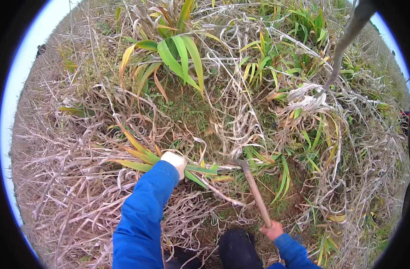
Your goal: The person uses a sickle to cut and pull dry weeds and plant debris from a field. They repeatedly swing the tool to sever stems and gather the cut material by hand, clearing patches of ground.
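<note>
My left hand [175, 163], in a pale glove below a blue sleeve, is closed around a bunch of long green and yellow leaves [142, 157]; its fingers are mostly hidden. To the right, my bare right hand [272, 230] grips the wooden handle [258, 198] of a hand tool. The tool's curved head [237, 162] lies low among dry stalks and leaves, its tip hard to make out. A leafy green plant [181, 55] with strap-like leaves grows in front of me.
Dry stalks and curled leaves [80, 208] cover much of the ground, with bare soil [294, 188] showing at the right. A dark, blurred stick-like stem [342, 47] rises close at the upper right. My dark-clad leg [239, 248] is at the bottom. More green plants [307, 27] grow farther off.
</note>
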